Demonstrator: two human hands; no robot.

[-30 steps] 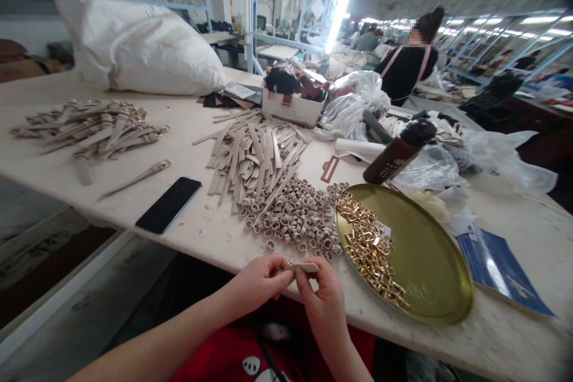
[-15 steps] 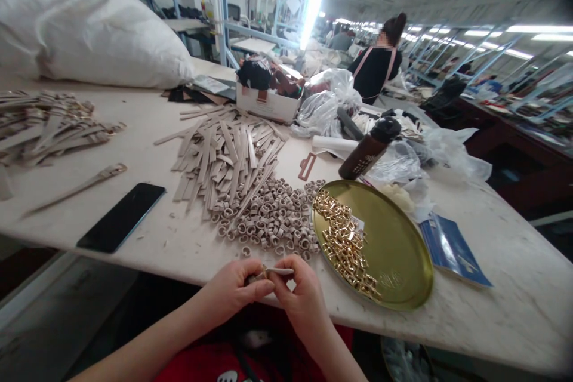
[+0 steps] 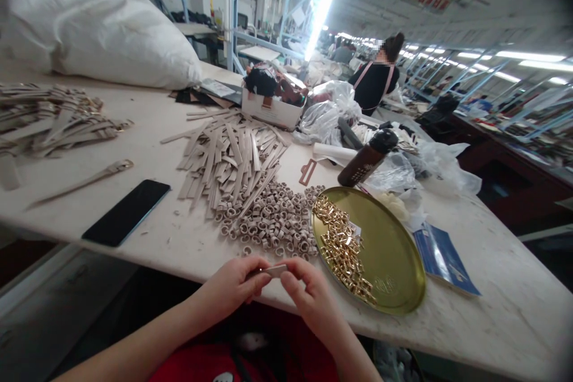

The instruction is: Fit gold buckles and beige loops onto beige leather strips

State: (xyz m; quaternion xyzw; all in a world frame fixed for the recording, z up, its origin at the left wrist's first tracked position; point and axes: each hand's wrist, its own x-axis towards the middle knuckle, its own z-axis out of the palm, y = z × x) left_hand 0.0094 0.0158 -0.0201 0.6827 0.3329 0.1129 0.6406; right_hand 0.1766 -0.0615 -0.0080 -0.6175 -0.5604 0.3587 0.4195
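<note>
A short light strap (image 3: 276, 271) spans the gap between my two hands, just over the table's front edge. My left hand (image 3: 245, 282) pinches its left end, where a small glint of metal shows; most of that end is hidden by the fingers. On the other end, my right hand (image 3: 301, 285) grips with thumb and forefinger. Right beyond the hands lies a heap of small beige strap loops (image 3: 273, 221). Behind it spreads a pile of flat beige straps (image 3: 224, 158). Gold buckles (image 3: 340, 245) fill the left side of a round gold tray (image 3: 398, 256).
A phone (image 3: 126, 213) and a buckled strap (image 3: 85, 184) lie to the left, near a pile of finished-looking straps (image 3: 54, 119). A dark bottle (image 3: 367, 158) leans behind the tray; a blue booklet (image 3: 445, 259) is right of it. A person (image 3: 376, 80) stands farther back.
The strap between my hands has turned so its flat side shows more. My right thumb and fingers have shifted along it. The whole view has tilted slightly.
</note>
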